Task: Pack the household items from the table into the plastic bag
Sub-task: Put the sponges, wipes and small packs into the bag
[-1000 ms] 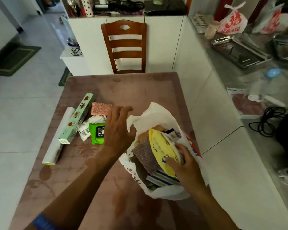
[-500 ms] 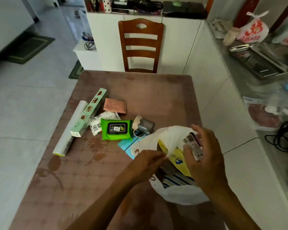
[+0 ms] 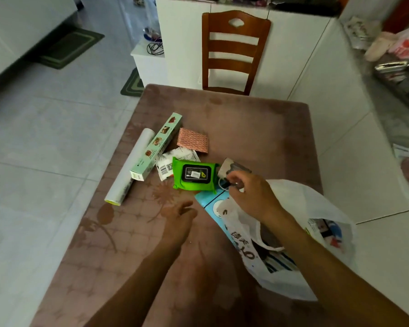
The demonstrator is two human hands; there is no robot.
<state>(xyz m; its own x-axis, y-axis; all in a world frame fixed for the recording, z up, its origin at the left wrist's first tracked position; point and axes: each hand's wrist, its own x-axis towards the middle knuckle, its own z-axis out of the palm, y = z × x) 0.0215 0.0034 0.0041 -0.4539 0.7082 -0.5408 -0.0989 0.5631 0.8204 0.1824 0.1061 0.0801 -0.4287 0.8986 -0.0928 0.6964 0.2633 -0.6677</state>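
Observation:
A white plastic bag (image 3: 300,234) lies open on the right of the brown table (image 3: 246,123), with several packed items showing inside. My right hand (image 3: 250,192) reaches over the bag's rim and pinches a small grey and beige pouch (image 3: 234,169) by its clip and cord. My left hand (image 3: 180,218) hovers over the table, fingers loose, holding nothing. Left of the pouch lie a green wet-wipes pack (image 3: 194,175), a white sachet (image 3: 175,161), a pink patterned cloth (image 3: 193,143), a long green box (image 3: 156,146) and a white roll (image 3: 130,167). A light blue packet (image 3: 210,200) lies partly under the bag.
A wooden chair (image 3: 234,53) stands at the table's far edge against a white cabinet. A white counter (image 3: 364,128) runs along the right, close to the table. Tiled floor with green mats (image 3: 69,48) lies to the left.
My right hand left the bag's opening and reached forward to pinch the grey pouch. My left hand let go of the bag and moved left over the table.

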